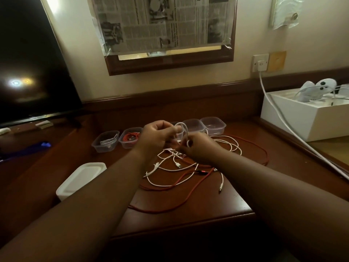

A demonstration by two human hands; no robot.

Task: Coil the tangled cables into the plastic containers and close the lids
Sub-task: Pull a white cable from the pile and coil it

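Five clear plastic containers stand in a row at the back of the bench, all without lids. The leftmost container holds a coiled white cable; the next holds a coiled red one. A white cable loop is raised above the row. Loose white cables and a red cable lie tangled in front.

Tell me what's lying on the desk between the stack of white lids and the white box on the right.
In the head view, a tangle of white cables and a red cable covers that stretch.
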